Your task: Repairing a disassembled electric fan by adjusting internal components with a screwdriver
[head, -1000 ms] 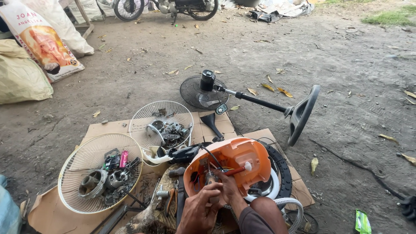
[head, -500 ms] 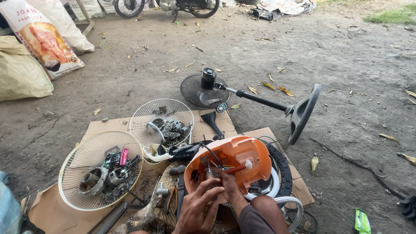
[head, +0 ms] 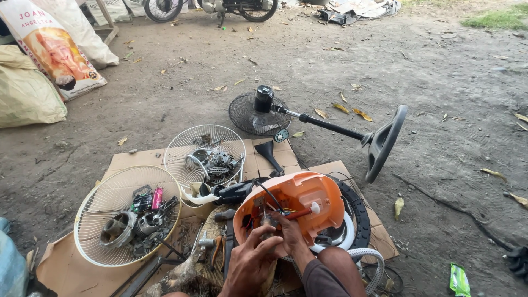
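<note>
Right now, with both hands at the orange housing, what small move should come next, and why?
Probably steady the orange housing with the left hand while the right hand eases its fingers further into the wiring; both hands are already inside the open underside, among loose wires.

An open-air repair spot on bare dirt ground (head: pixel 352 60), more yard than workshop. Flattened cardboard (head: pixel 132 162) serves as the work surface, carrying two wire fan guards (head: pixel 110 192) used as trays for loose metal parts. A dismantled stand fan (head: pixel 330 124) lies beyond it. Filled sacks (head: pixel 33 82) sit at the far left, a motorbike (head: pixel 220 8) at the far edge.
</note>
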